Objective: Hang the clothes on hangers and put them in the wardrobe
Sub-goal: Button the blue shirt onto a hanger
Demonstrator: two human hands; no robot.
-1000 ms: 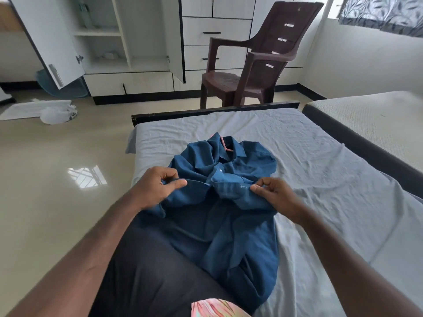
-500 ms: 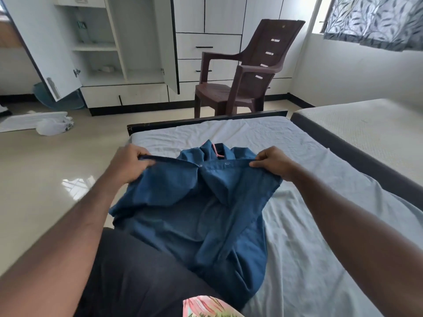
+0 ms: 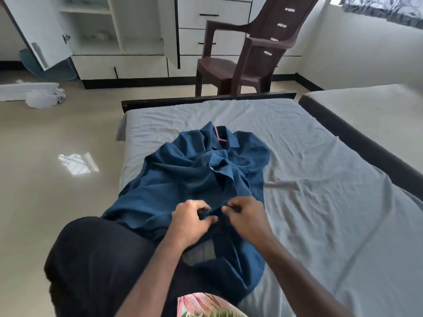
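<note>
On grey-sheeted bed (image 3: 320, 179) before open wardrobe (image 3: 128, 65), both hands' fingers (image 3: 206, 219) pinching blue shirt (image 3: 183, 179).

The blue shirt (image 3: 183, 186) is hiding most of a pink hanger (image 3: 218, 136) at twelve o'clock. The frame's top edge is cutting off the wardrobe (image 3: 128, 30) and brown chair (image 3: 256, 53). The fingertips (image 3: 211, 219) are blurring.

A brown plastic chair (image 3: 247, 53) stands beyond the grey-sheeted bed (image 3: 320, 179).
</note>
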